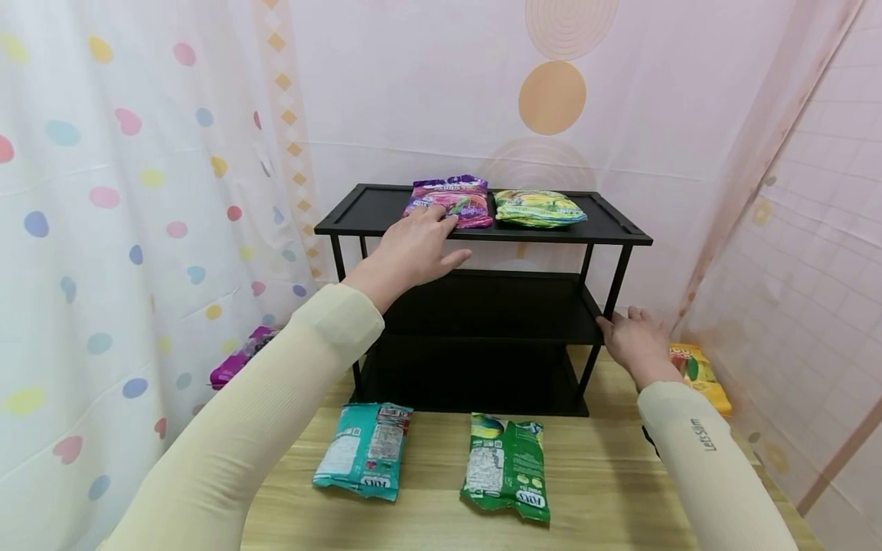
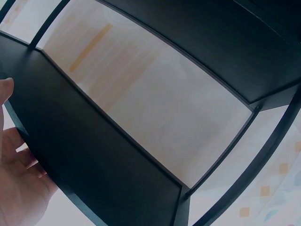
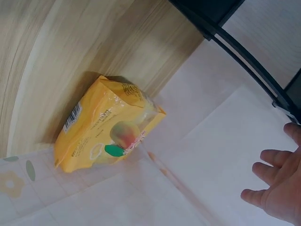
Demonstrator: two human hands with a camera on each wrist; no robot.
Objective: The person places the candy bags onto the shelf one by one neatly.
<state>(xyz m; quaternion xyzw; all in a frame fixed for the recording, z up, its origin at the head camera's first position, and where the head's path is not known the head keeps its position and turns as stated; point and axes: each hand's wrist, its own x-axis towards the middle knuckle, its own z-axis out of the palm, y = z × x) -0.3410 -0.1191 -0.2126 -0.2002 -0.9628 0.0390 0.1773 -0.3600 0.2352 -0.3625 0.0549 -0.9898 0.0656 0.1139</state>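
Observation:
A black three-tier rack (image 1: 482, 306) stands on the wooden table. On its top shelf lie a purple candy bag (image 1: 451, 200) and, to the right, a yellow-green candy bag (image 1: 540, 208). My left hand (image 1: 412, 252) reaches over the top shelf's front edge with fingertips on the purple bag, its thumb extended below that edge. In the left wrist view the shelf partly hides its fingers (image 2: 23, 162). My right hand (image 1: 637, 342) is at the rack's right front post, level with the middle shelf. Its thumb touches the frame and its other fingers extend outward in the right wrist view.
In front of the rack lie a teal bag (image 1: 365, 450) and a green bag (image 1: 506, 467), printed backs up. A yellow bag with a mango picture (image 3: 110, 127) lies right of the rack. A magenta bag (image 1: 237, 360) is at the left, partly behind my sleeve. Patterned curtains surround the table.

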